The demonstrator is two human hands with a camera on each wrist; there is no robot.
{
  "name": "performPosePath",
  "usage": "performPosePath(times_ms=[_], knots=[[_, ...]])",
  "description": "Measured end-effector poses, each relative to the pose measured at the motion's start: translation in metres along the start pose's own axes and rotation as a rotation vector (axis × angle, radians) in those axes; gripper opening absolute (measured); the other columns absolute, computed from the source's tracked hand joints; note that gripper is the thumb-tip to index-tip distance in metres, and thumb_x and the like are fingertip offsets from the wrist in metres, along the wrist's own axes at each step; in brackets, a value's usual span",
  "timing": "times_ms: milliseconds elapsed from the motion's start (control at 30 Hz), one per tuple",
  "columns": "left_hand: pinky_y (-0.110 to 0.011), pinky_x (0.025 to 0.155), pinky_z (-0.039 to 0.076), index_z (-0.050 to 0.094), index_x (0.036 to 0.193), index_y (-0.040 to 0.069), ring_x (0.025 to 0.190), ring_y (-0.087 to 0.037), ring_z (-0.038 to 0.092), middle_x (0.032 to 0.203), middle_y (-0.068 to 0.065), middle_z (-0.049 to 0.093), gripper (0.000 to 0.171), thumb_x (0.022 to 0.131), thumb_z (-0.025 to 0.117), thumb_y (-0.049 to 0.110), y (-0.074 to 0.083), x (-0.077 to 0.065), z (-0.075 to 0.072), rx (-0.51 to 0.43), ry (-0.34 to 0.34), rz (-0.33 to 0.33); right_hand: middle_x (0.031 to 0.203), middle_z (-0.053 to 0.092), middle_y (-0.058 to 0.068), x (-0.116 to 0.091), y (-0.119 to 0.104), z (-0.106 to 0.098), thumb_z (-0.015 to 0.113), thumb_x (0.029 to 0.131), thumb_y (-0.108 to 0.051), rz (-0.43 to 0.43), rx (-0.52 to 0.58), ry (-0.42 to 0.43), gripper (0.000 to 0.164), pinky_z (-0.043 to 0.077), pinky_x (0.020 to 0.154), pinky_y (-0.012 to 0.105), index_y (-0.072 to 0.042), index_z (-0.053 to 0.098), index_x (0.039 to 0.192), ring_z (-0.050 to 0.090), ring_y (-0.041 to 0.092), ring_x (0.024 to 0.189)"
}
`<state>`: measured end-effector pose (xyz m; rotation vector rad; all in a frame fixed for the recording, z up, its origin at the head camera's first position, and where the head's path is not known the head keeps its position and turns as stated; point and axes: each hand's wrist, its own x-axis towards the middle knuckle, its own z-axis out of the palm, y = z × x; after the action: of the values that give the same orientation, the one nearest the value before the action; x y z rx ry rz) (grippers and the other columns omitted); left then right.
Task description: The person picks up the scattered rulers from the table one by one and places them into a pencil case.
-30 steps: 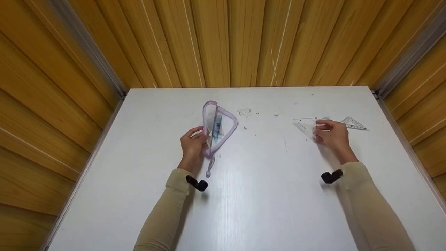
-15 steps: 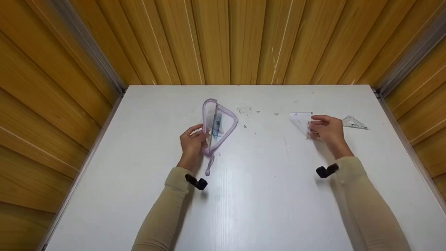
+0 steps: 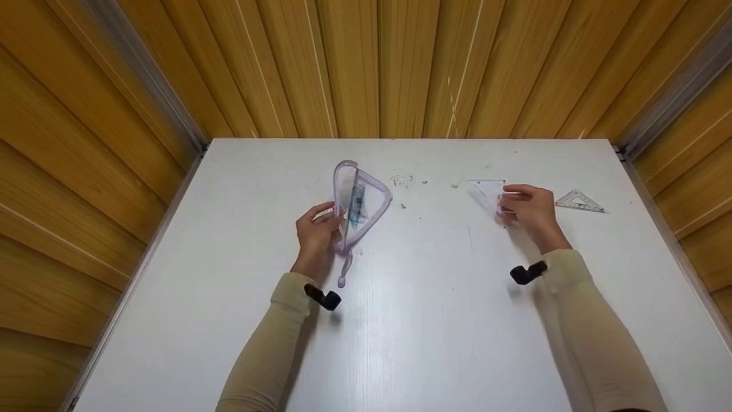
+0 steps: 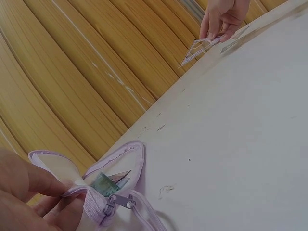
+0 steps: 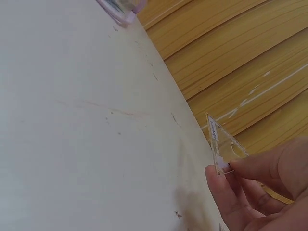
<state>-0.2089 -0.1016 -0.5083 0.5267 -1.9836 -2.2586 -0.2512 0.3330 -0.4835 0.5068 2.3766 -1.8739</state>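
My left hand [image 3: 317, 232] grips the edge of a clear pencil pouch [image 3: 374, 220] with lilac trim, its zip gaping open. Inside the pouch lies a bluish ruler-like piece [image 3: 357, 207], seen as a greenish strip [image 4: 105, 185] beside other thin pieces in the left wrist view. Between thumb and fingers, my right hand [image 3: 532, 212] pinches a clear set square [image 3: 487, 191] by one edge, held above the table. Another set square [image 3: 580, 201] lies flat on the table, just right of the right hand.
The white table [image 3: 412, 332] backs onto a yellow wood-patterned wall [image 3: 400, 68], with similar walls on both sides. Dark specks and scuffs [image 3: 403, 181] mark the surface between the hands. A lilac zip strap [image 3: 345, 269] hangs from the pouch.
My right hand has lifted the set square and carried it a little leftward, away from the other one on the table. The left hand and pouch have stayed nearly still.
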Motion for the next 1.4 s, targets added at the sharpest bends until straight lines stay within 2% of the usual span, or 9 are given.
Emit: performPosePath(times_ms=[167,400,633,800,1033,1267,1400], knots=[[-0.027,0.064,0.054,0.072,0.122,0.008,0.093,-0.024,0.071,0.108,-0.014,0.076,0.033,0.091,0.073,-0.002,0.001,0.000,-0.002,-0.010,-0.011,-0.002,0.123,0.066,0.011,0.002,-0.005,0.009,0.069,0.098,-0.007,0.012,0.019,-0.017,0.043,0.058,0.085,0.029,-0.005,0.060,0.140,0.069,0.015,0.098],[-0.026,0.060,0.053,0.073,0.121,0.006,0.085,-0.024,0.070,0.107,-0.016,0.076,0.033,0.090,0.074,-0.003,0.003,0.001,-0.001,-0.018,-0.016,0.009,0.131,0.062,0.016,0.004,-0.014,0.023,0.070,0.098,-0.010,0.014,0.040,-0.058,0.048,0.057,0.089,0.031,-0.004,0.056,0.144,0.068,0.018,0.104],[-0.026,0.060,0.052,0.073,0.121,0.007,0.082,-0.024,0.068,0.106,-0.016,0.076,0.032,0.090,0.075,-0.002,0.004,0.002,0.000,0.021,-0.010,0.017,0.134,0.060,0.021,0.008,-0.024,0.039,0.069,0.098,-0.006,0.013,0.099,-0.089,0.049,0.058,0.087,0.031,-0.001,0.054,0.145,0.068,0.019,0.103],[-0.027,0.065,0.054,0.073,0.121,0.009,0.087,-0.023,0.069,0.107,-0.013,0.077,0.031,0.091,0.075,-0.001,0.004,0.002,0.001,0.035,-0.002,0.008,0.132,0.060,0.023,0.010,-0.027,0.049,0.070,0.096,-0.002,0.022,0.140,-0.084,0.049,0.058,0.087,0.033,0.000,0.055,0.143,0.070,0.019,0.099],[-0.028,0.066,0.053,0.074,0.119,0.012,0.086,-0.021,0.068,0.106,-0.010,0.077,0.031,0.090,0.076,0.001,0.003,0.003,0.001,0.041,0.000,-0.013,0.133,0.060,0.025,0.015,-0.030,0.062,0.070,0.095,0.000,0.031,0.159,-0.103,0.049,0.058,0.086,0.034,0.001,0.055,0.142,0.070,0.020,0.098],[-0.027,0.062,0.053,0.073,0.121,0.007,0.083,-0.022,0.069,0.104,-0.014,0.077,0.034,0.089,0.075,-0.003,0.002,0.003,-0.001,0.007,-0.017,0.004,0.123,0.064,0.019,0.017,-0.032,0.077,0.071,0.095,0.000,0.049,0.157,-0.127,0.048,0.057,0.090,0.037,0.001,0.057,0.141,0.070,0.022,0.097],[-0.027,0.063,0.053,0.073,0.121,0.008,0.084,-0.021,0.070,0.105,-0.013,0.077,0.032,0.090,0.074,-0.002,0.003,0.003,-0.002,0.009,-0.013,0.003,0.124,0.064,0.020,0.017,-0.034,0.086,0.071,0.095,-0.001,0.050,0.153,-0.143,0.049,0.056,0.093,0.039,0.001,0.056,0.141,0.071,0.023,0.099]])
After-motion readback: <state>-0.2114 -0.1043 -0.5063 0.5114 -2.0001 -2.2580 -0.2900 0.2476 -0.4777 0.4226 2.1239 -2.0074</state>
